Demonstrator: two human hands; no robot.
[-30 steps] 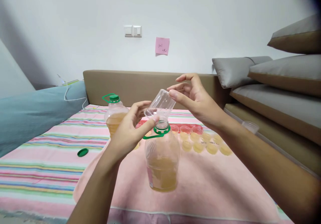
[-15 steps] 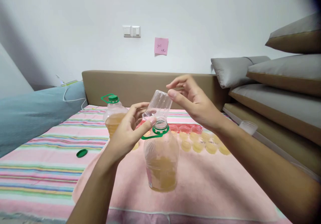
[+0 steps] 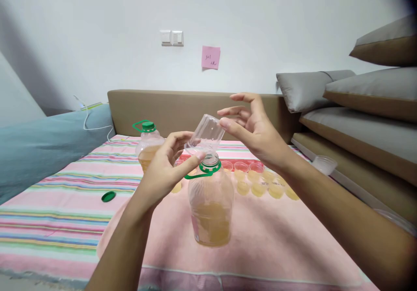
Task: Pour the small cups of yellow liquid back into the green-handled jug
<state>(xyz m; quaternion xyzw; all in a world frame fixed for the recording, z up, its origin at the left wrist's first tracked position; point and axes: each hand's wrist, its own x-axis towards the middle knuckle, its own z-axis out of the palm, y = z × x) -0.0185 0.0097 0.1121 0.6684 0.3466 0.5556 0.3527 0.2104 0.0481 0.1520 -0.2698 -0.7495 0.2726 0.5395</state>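
A clear plastic cup point(image 3: 208, 132) is tipped over the mouth of a large clear plastic bottle point(image 3: 211, 221), its rim low and to the left. My left hand point(image 3: 169, 160) holds the cup near the rim, thumb in front and fingers behind. Beside the raised base of the cup is my right hand point(image 3: 252, 124), thumb tip at its edge and the other fingers spread. Yellowish-brown liquid fills the lower part of the bottle. A green handle ring point(image 3: 210, 168) circles its uncapped neck.
Several cups of yellowish liquid point(image 3: 257, 189) stand in rows behind the bottle, near a red strip point(image 3: 239, 166). A capped second bottle point(image 3: 148, 152) is at left. A green cap point(image 3: 108, 196) lies on the striped cloth point(image 3: 65, 213). Cushions point(image 3: 368, 121) are stacked at right.
The fingers of my right hand have lifted and spread, while its thumb stays near the cup's base. The cup remains tipped over the bottle. The view has shifted slightly.
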